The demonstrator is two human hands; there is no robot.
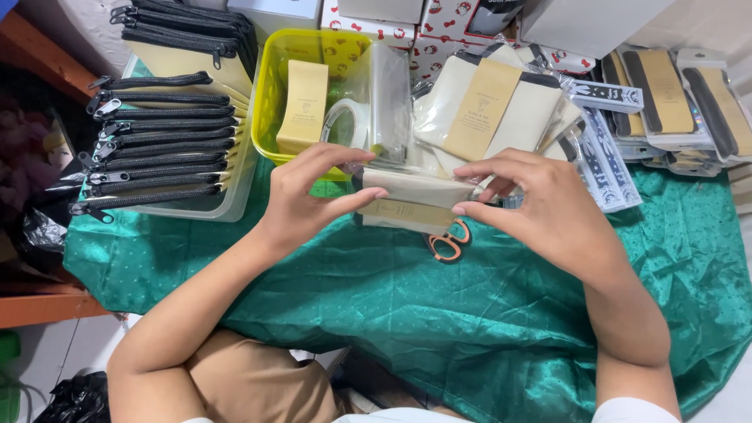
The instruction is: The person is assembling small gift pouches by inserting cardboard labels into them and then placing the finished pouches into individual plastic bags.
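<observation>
A shiny green satin cloth (439, 313) drapes the work table. An orange-brown wooden shelf (47, 307) stands at left above pale tiled floor (55, 352).

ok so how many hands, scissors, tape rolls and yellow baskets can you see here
hands: 2, left hand and right hand, both holding a cream pouch in a clear bag
scissors: 1
tape roll: 1
yellow basket: 1
total: 5

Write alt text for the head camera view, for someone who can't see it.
Two hands, left hand and right hand, hold a cream pouch in a clear plastic sleeve above a green cloth. Orange-handled scissors lie beneath; black-zippered pouches fill a tray at left.
</observation>
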